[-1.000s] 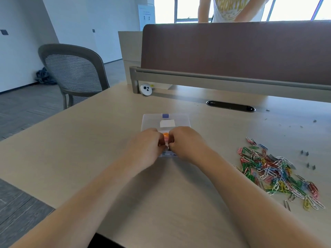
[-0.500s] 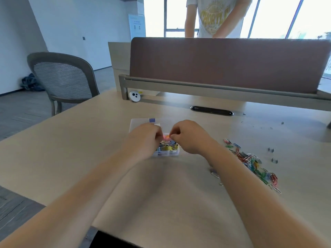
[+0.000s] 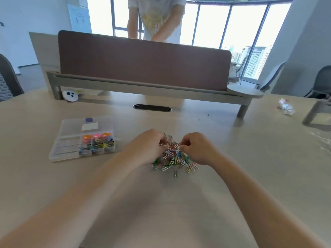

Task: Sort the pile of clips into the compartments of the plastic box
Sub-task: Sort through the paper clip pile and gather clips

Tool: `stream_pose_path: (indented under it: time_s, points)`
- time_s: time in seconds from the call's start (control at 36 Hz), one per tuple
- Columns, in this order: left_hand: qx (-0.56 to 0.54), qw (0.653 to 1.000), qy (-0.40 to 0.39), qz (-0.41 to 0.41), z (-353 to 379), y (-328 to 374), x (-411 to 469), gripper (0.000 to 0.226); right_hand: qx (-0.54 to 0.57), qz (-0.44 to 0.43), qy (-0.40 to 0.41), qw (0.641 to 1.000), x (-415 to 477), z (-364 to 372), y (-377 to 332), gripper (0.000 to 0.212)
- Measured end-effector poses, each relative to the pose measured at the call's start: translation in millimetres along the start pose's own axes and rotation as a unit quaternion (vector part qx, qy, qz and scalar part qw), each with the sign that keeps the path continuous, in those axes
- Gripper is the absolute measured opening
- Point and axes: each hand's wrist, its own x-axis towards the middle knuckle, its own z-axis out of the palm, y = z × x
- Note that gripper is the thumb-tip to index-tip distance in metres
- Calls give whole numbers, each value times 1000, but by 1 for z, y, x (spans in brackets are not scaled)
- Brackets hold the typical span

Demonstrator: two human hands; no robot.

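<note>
Pile of clips [image 3: 174,158] on the table [image 3: 250,158], roughly midway between its left and right edges and closer to its near edge than to its far one. The plastic box [image 3: 66,145] lies open to the left of the pile and apart from it, with its lid folded back toward the far edge. The compartments [image 3: 96,145] at the box's right end hold coloured items. Those toward its left end look unfilled, though clear plastic makes this hard to confirm.

The left hand [image 3: 148,147] and right hand [image 3: 198,149] meet over the far side of the pile. Their fingers are curled inward, each pinching at clips in a raised tangle between them.

Step in hand, as judged: separating clips from the tangle before carrying them to the box. Wire clips hook into one another, so a fast pull is likely to drag a chain along and scatter strays toward the near edge. It would be better for one hand to pin the heap while the other draws out a few clips of a single kind, lifting slowly so the linked ones drop free. The clips are then best released low inside a single compartment, so none bounce over the thin partitions into the next
</note>
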Motion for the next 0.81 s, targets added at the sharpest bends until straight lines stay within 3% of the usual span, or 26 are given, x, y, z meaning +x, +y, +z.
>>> stream_pose_path:
  time_s: [0.17,0.42,0.64,0.81]
  points:
    - [9,1000,-15,1,19,9,16,12,-32,48,-7,998,3,-2,33,14]
    - [-12,1000,-9,26,35,25,45,17,-60,102,50,992,23,3,59,16]
    - [-13,999,-24,29,50,38,69,18,-82,103,45,990,41,10,73,23]
    - [16,997,-66,38,57,35,80,21,-99,91,23,991,50,6,77,15]
